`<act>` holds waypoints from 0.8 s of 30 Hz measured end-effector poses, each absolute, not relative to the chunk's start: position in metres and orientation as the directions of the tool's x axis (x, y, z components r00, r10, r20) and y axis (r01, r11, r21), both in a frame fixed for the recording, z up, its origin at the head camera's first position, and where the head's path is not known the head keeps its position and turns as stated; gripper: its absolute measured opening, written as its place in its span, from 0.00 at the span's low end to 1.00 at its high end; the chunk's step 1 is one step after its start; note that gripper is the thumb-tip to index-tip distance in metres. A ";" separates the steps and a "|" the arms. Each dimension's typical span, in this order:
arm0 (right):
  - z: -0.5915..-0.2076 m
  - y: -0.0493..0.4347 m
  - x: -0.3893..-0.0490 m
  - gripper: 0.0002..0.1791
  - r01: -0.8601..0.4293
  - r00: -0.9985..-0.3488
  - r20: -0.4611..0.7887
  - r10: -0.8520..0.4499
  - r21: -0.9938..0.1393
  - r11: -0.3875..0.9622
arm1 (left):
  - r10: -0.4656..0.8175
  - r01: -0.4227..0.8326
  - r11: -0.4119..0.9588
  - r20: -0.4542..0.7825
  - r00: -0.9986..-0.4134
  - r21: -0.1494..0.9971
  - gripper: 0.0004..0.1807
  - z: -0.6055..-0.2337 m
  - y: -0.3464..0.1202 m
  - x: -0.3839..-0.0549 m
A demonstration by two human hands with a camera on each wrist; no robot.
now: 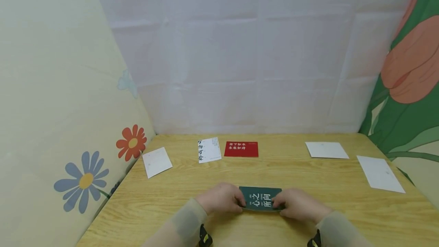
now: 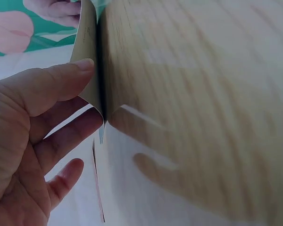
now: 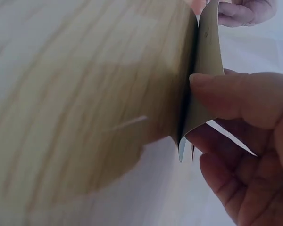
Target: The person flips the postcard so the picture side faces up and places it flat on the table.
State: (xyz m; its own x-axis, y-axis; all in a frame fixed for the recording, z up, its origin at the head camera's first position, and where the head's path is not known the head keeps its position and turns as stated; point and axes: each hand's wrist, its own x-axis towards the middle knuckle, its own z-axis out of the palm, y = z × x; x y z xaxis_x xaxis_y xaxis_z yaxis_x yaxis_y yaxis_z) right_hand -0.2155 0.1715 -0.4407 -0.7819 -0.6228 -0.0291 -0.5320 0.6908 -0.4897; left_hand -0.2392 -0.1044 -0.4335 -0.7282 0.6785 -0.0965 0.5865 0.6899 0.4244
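A dark green card [image 1: 260, 193] with white printed characters is held in front of me, near the middle of the wooden table. My left hand [image 1: 223, 198] pinches its left end, and my right hand [image 1: 299, 203] pinches the right end. In the left wrist view the card's pale back [image 2: 86, 42] curves, with the left thumb laid against it and fingers behind. The right wrist view shows the same pale side [image 3: 207, 52], bowed under the right thumb. The card's lower edge is at or just above the tabletop; I cannot tell which.
Farther back on the table [image 1: 274, 174] lie a red card [image 1: 241, 149] and a white card with black writing [image 1: 210, 150]. One blank white card [image 1: 157, 162] lies at the left, and two more, an upper one [image 1: 327, 150] and a lower one [image 1: 380, 174], at the right.
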 end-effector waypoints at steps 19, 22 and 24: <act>-0.440 0.170 -0.215 0.13 -0.557 -0.752 -0.104 -0.651 -0.427 0.712 | 0.791 0.741 0.602 -0.094 -0.605 0.297 0.12 -0.433 -0.107 -0.237; -0.440 0.170 -0.214 0.12 -0.560 -0.749 -0.107 -0.653 -0.424 0.712 | 0.787 0.734 0.607 -0.097 -0.610 0.306 0.11 -0.433 -0.107 -0.236; -0.439 0.170 -0.214 0.12 -0.558 -0.749 -0.113 -0.653 -0.425 0.713 | 0.784 0.730 0.610 -0.098 -0.613 0.308 0.11 -0.433 -0.107 -0.236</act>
State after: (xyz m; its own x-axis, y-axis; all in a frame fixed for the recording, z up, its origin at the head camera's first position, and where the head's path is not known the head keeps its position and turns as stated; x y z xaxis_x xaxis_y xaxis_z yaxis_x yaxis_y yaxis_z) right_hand -0.2140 0.1701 -0.4395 -0.7487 -0.6533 -0.1125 -0.5581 0.7128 -0.4247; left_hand -0.2362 -0.1071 -0.4327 -0.6131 0.7839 -0.0982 0.7303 0.6097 0.3079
